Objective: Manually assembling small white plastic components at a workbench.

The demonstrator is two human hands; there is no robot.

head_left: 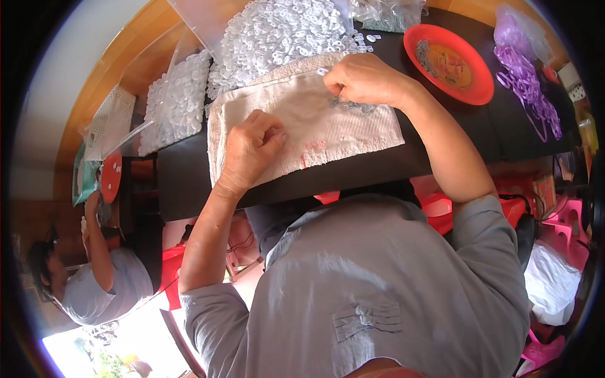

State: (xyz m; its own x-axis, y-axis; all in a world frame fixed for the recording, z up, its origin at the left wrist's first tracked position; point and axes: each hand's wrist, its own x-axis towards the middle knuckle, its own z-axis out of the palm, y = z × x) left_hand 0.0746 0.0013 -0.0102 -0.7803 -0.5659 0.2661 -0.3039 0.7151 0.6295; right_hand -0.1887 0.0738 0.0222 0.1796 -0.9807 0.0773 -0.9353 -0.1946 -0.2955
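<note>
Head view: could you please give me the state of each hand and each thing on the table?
left hand: fist closed, resting on towel
right hand: fingers pinching small grey pieces
towel: spread flat over table edge
white plastic pieces: heaped loose
red plate: lying flat, a few pieces inside
purple bands: piled loose

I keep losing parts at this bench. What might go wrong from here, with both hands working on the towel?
The heap of small white plastic rings spills onto the beige towel; the right hand beside it may scatter some. The towel hangs over the dark table's near edge, so the left hand pressing there might drag it off.
</note>
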